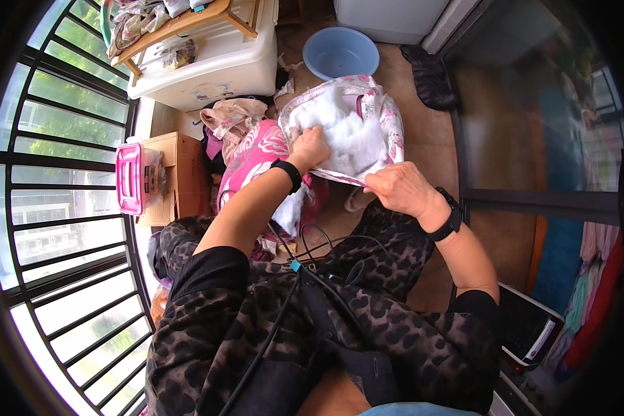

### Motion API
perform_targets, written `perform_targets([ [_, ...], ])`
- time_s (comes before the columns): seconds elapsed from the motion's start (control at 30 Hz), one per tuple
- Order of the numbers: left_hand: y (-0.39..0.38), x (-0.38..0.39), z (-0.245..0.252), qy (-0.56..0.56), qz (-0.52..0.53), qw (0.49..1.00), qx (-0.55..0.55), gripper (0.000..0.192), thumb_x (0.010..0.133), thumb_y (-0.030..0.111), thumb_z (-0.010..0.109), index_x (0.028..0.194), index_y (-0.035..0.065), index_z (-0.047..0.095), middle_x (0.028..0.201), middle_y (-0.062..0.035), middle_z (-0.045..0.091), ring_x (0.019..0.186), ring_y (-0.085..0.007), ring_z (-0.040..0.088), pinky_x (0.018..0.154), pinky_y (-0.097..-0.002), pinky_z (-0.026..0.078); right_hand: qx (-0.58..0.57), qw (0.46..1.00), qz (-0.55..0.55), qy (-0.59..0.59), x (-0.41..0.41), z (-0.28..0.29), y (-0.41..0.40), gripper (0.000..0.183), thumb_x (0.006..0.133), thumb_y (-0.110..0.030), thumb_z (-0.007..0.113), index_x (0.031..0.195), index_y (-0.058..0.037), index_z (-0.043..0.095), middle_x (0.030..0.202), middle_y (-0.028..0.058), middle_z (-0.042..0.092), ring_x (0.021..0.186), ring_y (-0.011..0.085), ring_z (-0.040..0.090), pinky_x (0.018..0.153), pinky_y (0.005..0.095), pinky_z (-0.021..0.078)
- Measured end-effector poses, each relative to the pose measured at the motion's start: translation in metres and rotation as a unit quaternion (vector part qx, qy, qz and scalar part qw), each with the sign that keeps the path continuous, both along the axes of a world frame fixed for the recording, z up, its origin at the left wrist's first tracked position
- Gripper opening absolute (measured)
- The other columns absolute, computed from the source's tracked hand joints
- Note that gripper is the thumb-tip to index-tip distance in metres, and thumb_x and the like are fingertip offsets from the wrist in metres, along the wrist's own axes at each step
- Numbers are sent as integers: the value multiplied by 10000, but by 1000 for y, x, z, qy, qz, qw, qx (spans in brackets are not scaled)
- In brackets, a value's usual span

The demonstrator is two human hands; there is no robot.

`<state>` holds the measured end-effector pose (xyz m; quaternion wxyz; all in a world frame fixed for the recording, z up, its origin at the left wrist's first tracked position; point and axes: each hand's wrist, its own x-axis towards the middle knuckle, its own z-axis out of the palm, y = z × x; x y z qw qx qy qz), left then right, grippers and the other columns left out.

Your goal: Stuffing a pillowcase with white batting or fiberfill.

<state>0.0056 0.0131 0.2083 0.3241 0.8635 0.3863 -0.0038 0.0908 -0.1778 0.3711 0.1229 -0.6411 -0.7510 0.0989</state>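
Note:
A floral fabric bag or cover (398, 135) lies open in front of me, with white fluffy fibre filling (338, 130) inside. My left hand (311, 146) rests at the left part of the filling with its fingers curled; whether it grips a tuft cannot be told. Pinched in my right hand (395, 188) is the near right edge of the floral fabric. Left of the cover lies a pink patterned cloth (257, 151), and another white tuft of filling (289, 213) sits below it, near my legs.
Beyond the cover stands a blue plastic basin (340, 54). At left are a cardboard box (174, 171), a pink-lidded container (130, 179) and a white storage bin (213, 78). Black cables (275, 327) cross my lap. A dark bundle (430, 78) lies by the glass door at right.

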Motion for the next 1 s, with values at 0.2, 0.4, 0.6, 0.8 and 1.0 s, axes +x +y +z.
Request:
perform_targets([
  [0.2,-25,21,8,81,-374,924,23,409,683,136,624,1067,12,559,965,-151,638,957,-306,600,817,-372,477,54,997,56,3,-18,-9,0,101,648,-14,558,636,-85,488,571,60,536,541,233,578,459,340,461],
  [0.4,-42,38,-43,90,-467,878,-51,575,779,243,563,1302,69,398,1274,-196,442,1173,-349,445,985,-429,349,30,988,124,89,-53,-24,3,83,662,-21,559,692,-80,510,571,58,520,543,230,572,474,348,459],
  [0.6,-24,26,-32,147,-335,930,-31,529,768,229,572,1264,88,458,1197,-204,509,1093,-362,507,903,-451,422,-84,989,61,109,-45,-32,-1,70,693,-62,605,697,-37,540,616,119,582,601,317,591,536,405,472],
  [0.8,18,-7,47,-216,-173,952,-128,384,718,103,581,1087,-5,573,968,-195,633,922,-271,615,814,-345,482,-176,983,-15,40,-15,-49,-3,76,707,-71,627,780,-52,623,676,162,610,669,336,607,605,427,476],
  [1.0,49,-143,44,-304,122,943,-62,219,728,58,574,929,-17,614,759,-118,647,675,-160,616,655,-290,496,-210,973,-70,-60,20,-58,8,113,663,-71,659,753,-12,622,749,185,615,759,349,606,671,425,475],
])
